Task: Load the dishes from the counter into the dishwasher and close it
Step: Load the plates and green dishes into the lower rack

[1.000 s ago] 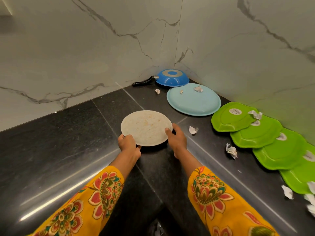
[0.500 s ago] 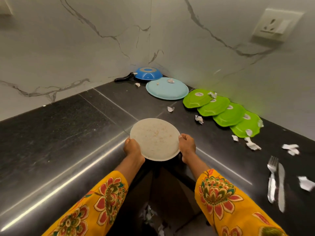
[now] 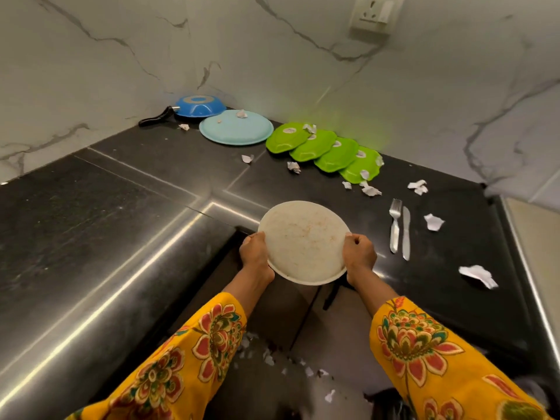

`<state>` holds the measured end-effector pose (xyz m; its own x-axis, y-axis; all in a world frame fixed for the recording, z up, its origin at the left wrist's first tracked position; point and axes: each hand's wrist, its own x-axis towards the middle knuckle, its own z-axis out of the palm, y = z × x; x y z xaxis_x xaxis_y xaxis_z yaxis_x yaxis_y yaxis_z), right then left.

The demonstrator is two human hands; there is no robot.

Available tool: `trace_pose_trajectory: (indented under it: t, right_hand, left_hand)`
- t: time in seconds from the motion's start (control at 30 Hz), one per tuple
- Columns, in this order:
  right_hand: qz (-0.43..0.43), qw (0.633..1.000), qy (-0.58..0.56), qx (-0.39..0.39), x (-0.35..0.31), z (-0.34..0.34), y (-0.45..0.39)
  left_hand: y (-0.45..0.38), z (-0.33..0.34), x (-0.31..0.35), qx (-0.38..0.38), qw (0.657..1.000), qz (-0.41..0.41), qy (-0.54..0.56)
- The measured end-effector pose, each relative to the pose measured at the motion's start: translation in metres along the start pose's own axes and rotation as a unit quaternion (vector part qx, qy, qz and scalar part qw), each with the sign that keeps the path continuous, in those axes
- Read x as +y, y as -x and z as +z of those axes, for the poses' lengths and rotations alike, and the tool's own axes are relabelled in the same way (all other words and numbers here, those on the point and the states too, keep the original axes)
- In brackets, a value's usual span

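Plate (image 3: 304,242), soiled face up, is hanging past the tabletop (image 3: 121,207) edge, over the floor. Left hand (image 3: 254,253) is gripping its left rim and right hand (image 3: 359,253) its right, fingers curled on it. Being round, it has no long axis; it is tilting slightly toward the person. Tilting further may be risking crumbs spilling, or a slip.

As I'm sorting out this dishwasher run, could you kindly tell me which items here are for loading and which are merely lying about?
For loading:
white plate, held by left hand and right hand
blue pan
light blue plate
green plates
fork
knife

Lying about:
paper scraps
wall socket
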<state>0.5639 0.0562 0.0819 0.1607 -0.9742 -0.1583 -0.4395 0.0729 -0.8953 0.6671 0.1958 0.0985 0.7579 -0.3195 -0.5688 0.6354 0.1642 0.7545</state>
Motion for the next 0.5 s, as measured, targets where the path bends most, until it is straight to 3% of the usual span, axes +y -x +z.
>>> trace_pose_trajectory:
  t: [0.5]
  right_hand:
    - [0.095, 0.987, -0.060, 0.114, 0.097, -0.161, 0.015]
  left_hand:
    - [0.088, 0.056, -0.126, -0.047, 0.995, -0.030, -0.081]
